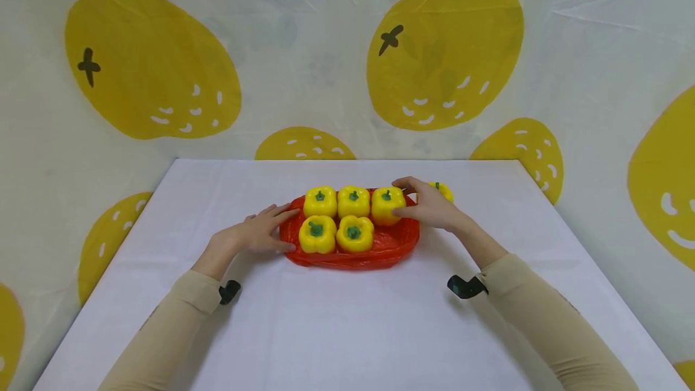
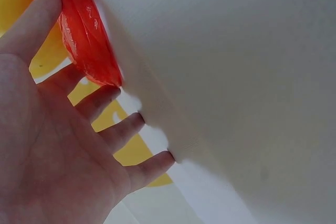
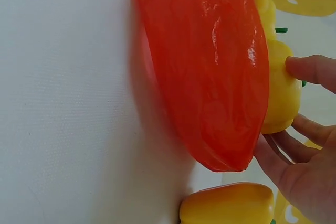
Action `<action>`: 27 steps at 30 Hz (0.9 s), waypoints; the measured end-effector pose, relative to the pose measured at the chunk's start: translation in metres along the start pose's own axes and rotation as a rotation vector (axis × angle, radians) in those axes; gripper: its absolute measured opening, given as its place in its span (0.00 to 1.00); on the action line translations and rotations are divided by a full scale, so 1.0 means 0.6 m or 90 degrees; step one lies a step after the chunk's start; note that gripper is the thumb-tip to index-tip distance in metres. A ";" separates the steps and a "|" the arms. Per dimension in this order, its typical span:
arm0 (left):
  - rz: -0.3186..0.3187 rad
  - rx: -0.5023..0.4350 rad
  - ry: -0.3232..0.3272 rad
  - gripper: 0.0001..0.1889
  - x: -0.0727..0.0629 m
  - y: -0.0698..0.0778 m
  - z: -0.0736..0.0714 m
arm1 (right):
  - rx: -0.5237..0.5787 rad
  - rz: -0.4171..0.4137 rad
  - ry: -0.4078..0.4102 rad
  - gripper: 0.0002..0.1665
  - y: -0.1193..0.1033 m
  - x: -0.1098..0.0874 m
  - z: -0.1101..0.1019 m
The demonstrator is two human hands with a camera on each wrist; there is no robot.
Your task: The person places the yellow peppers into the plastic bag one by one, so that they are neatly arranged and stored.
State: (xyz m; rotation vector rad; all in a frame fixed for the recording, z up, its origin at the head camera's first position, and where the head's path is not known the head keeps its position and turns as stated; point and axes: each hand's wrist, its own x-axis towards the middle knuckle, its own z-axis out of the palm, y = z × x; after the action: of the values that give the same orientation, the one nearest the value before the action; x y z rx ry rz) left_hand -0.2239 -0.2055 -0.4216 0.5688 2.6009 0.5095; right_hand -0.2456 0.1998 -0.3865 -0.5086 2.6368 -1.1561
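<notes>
Several yellow bell peppers with green stems stand in two rows in an oval tray covered in red plastic (image 1: pixel 347 261). My right hand (image 1: pixel 431 207) grips the bell pepper (image 1: pixel 384 213) at the back right of the tray, thumb in front and fingers behind. In the right wrist view, the thumb lies on that pepper (image 3: pixel 283 93) and the fingers curl round its far side. My left hand (image 1: pixel 259 231) rests spread at the tray's left end. Its thumb and index finger touch the red plastic (image 2: pixel 86 40) in the left wrist view, and the other fingers reach out straight.
Another yellow bell pepper (image 1: pixel 444 192) lies on the table outside the tray, partly hidden behind my right hand. The white tabletop (image 1: pixel 336 330) ends at the back against a hanging cloth (image 1: pixel 309 59) printed with large yellow fruit. A black wrist camera sits on each sleeve cuff.
</notes>
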 end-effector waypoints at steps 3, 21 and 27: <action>-0.001 -0.001 0.001 0.48 -0.001 0.000 0.000 | -0.005 0.000 0.001 0.39 0.002 0.000 0.003; 0.000 0.000 0.004 0.48 0.000 -0.003 0.003 | 0.016 -0.004 0.008 0.42 0.003 -0.023 -0.009; -0.003 0.003 0.006 0.48 0.001 -0.004 0.002 | 0.027 -0.005 0.017 0.40 0.008 -0.032 -0.026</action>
State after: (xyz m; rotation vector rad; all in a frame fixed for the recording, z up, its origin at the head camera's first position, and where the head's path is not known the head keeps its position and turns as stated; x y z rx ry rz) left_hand -0.2246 -0.2071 -0.4242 0.5636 2.6121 0.5050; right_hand -0.2342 0.2209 -0.3785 -0.4998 2.6284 -1.2278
